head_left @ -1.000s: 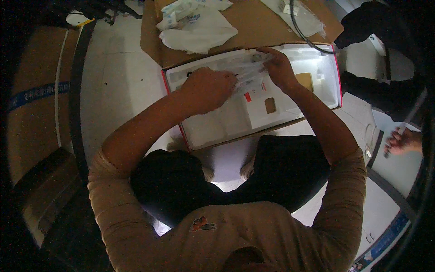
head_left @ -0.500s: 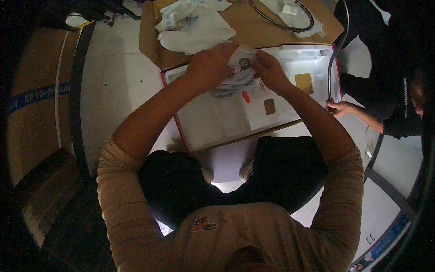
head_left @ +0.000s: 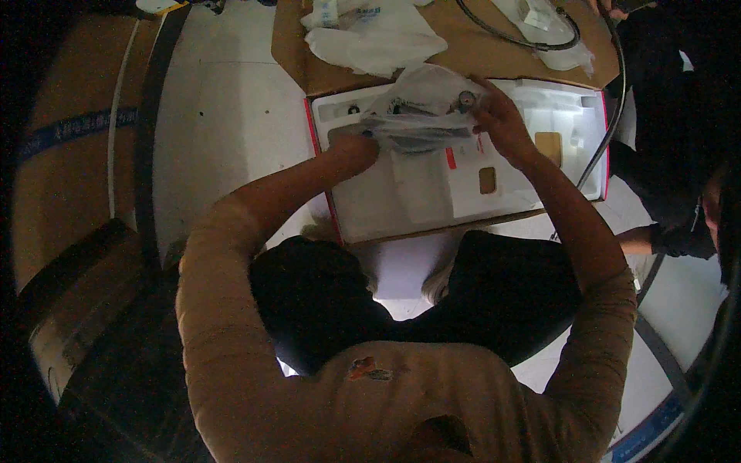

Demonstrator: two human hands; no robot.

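Note:
A clear plastic bag (head_left: 421, 131) with metal parts inside hangs over the white-lined box (head_left: 386, 220). My right hand (head_left: 502, 123) pinches the bag's right end beside a round metal fitting (head_left: 466, 99). At the bag's left end is my left hand (head_left: 356, 154), its fingers hidden behind or inside the film, so their grip does not show. The bag stretches between both hands, and its contents are blurred by the plastic.
On the cardboard flap (head_left: 478, 46) lie crumpled plastic bags (head_left: 378, 38) and a braided hose (head_left: 509, 48). At the right, a person in dark clothes is beside a long grey hose (head_left: 615, 123). A cardboard carton (head_left: 69, 92) stands at the left.
My hands have moved apart, the left one down and the right one rightward, spreading the bag wider. The view has shifted slightly. The other person's hand has moved lower.

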